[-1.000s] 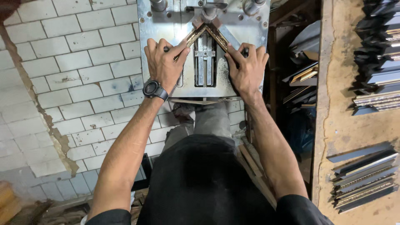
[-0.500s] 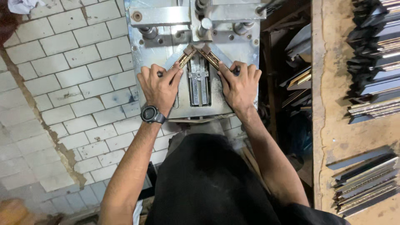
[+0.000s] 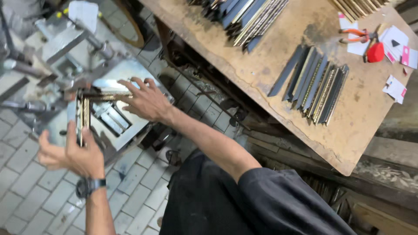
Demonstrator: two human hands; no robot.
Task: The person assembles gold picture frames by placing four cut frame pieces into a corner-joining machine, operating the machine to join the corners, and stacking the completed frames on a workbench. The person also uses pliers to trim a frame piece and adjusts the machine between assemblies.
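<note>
The two moulding strips (image 3: 85,109), pressed flat on the metal machine (image 3: 117,82) a moment ago, are now lifted, joined at a corner. The left hand (image 3: 72,154) has its grip closed on one strip; the right hand (image 3: 146,100) rests on the other with its grip wide, so the joining seems done.

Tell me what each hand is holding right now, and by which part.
Two gold-patterned frame mouldings meet in a corner on the metal joining machine. The left hand grips the lower end of the upright piece; the right hand lies along the horizontal piece's outer end.
</note>
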